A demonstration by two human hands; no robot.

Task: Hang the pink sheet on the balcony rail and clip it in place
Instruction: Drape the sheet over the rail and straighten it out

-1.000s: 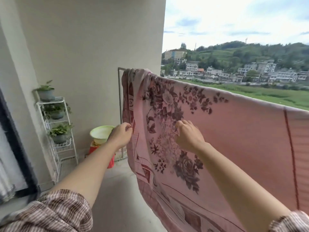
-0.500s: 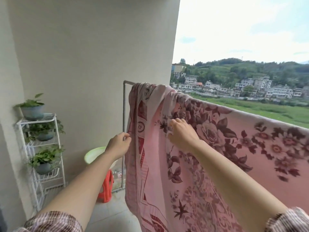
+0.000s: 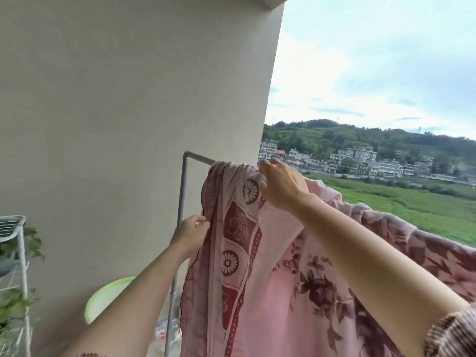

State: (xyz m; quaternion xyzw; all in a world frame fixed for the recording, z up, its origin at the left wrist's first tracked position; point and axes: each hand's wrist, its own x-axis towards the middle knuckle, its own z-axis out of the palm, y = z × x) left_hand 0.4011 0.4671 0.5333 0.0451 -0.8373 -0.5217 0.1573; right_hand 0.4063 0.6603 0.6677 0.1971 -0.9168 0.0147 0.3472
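Note:
The pink sheet [image 3: 273, 287] with dark red flowers and a patterned border hangs over the grey metal rail [image 3: 198, 157], its left end bunched near the rail's corner. My left hand [image 3: 191, 234] pinches the sheet's left edge, a little below the rail. Up at the rail's top, my right hand [image 3: 279, 184] grips the bunched fabric. No clip is visible.
A beige wall [image 3: 128, 99] stands close behind the rail's upright post [image 3: 180, 217]. A pale green basin [image 3: 105, 302] sits low by the post. At the far left is a white wire plant shelf [image 3: 18, 253] with potted plants. Open fields and buildings lie beyond the rail.
The view has tilted upward. My right hand rose from the sheet's front face to the bunched top at the rail. My left hand stayed on the left edge.

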